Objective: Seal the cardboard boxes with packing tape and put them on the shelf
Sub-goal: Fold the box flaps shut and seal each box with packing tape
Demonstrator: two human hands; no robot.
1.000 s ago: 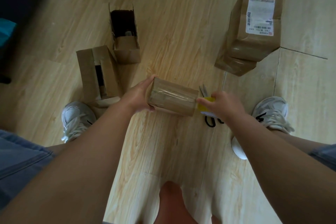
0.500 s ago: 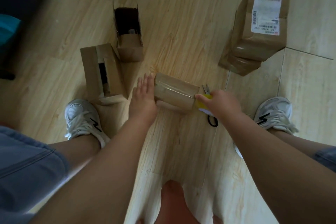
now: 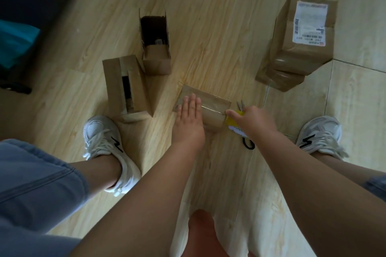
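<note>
Cardboard box point(image 3: 211, 108) looks light and stiff. Left hand point(image 3: 189, 119) presses flat, open; right hand point(image 3: 253, 120) grips tape roll point(image 3: 234, 121).

Lighting is dim and soft, brightest on the pale floor point(image 3: 219, 6) at upper right, with faint shadows beside the open boxes point(image 3: 127, 87), a dull sheen on the taped stack point(image 3: 292, 64), dark blurred upper-left corner, and wide-angle stretching at the edges.
</note>
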